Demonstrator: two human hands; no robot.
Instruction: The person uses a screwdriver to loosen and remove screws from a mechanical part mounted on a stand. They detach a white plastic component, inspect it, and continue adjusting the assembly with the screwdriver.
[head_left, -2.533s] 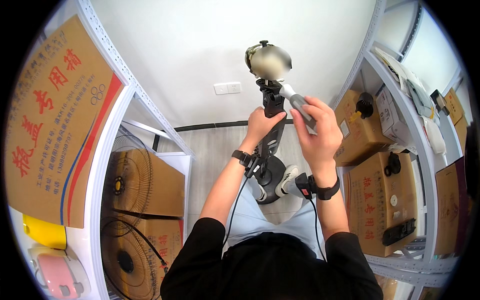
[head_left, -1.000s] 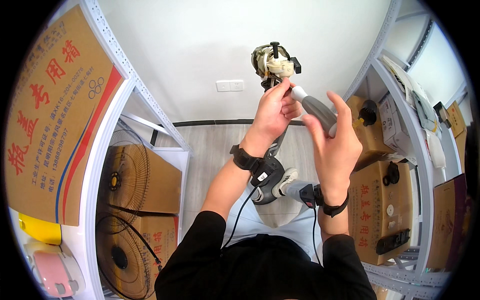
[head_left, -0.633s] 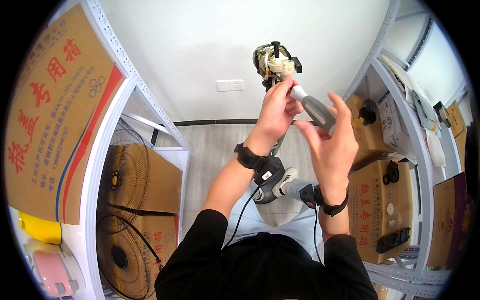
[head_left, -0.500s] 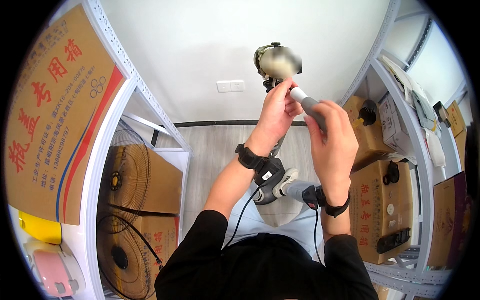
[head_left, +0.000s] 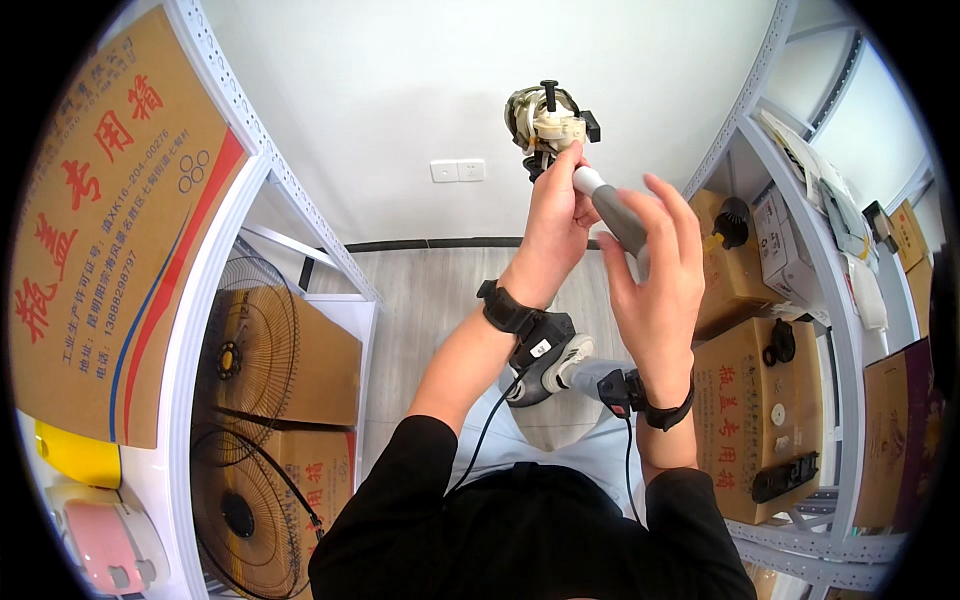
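White wall ahead, with a double socket plate low on it and a dark skirting strip along the pale wood-look floor. Perforated metal racks on both sides: on the left rack, a large printed cardboard sheet or box face above, black wire fan guards below in front of brown cartons; on the right rack, more cartons, the lower carton with a long black plastic part and a small white disc on top.

At upper centre, in front of the wall, a cream fan motor with a black rod upright above it. Just under it, left hand, thumb and fingers drawn close together at the white front end of a grey-handled tool; grip there hidden, so hard to say what is pinched. Tool slanted down toward the right hand, thumb and slightly blurred fingers curved apart around its rear end; firmness of hold unclear. Black straps on both wrists, each beside a cabled black module.
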